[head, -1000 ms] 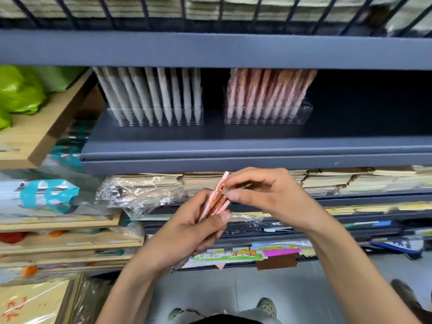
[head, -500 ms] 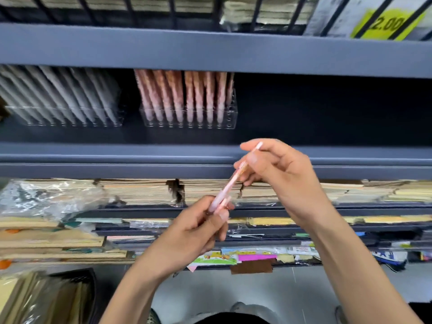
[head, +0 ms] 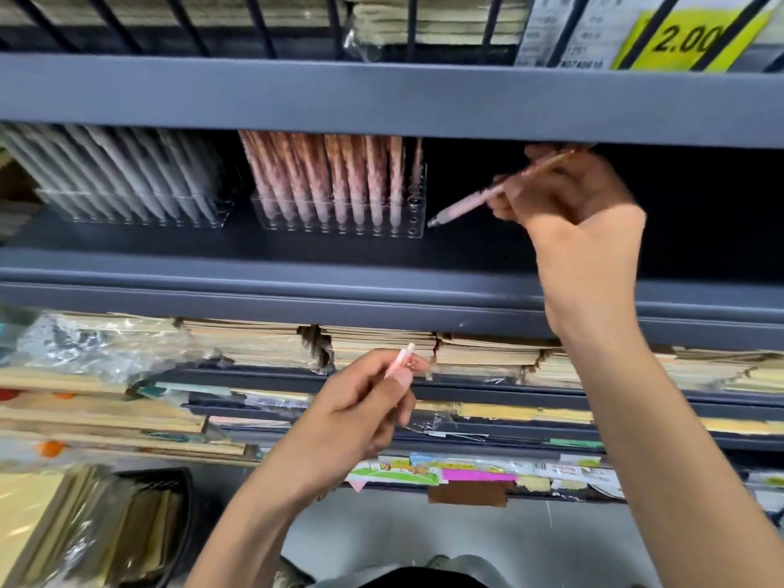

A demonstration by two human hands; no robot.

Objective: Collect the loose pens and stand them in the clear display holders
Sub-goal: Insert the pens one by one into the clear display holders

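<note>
My right hand (head: 581, 214) is raised inside the dark shelf and grips a pink pen (head: 471, 203), tilted with its tip pointing down-left, just right of a clear holder (head: 413, 214). That holder stands full of pink pens (head: 331, 180), except for empty holes in its right-most column. Lower down, my left hand (head: 360, 409) is closed on another pink pen (head: 401, 360), whose white end sticks up above the thumb. A second clear holder (head: 135, 212) to the left carries white pens (head: 106, 171).
The grey shelf lip (head: 382, 290) runs in front of the holders, and the shelf above (head: 382, 95) hangs low over them. Stacks of paper goods (head: 382, 345) and crinkled plastic wrap (head: 97, 345) fill the lower shelves. A yellow price tag (head: 687, 36) sits top right.
My right hand drew one pink pen out of the bunch and lifted it up to the right side of the pink holder. The left hand stayed low with the remainder. The view shifted right.
</note>
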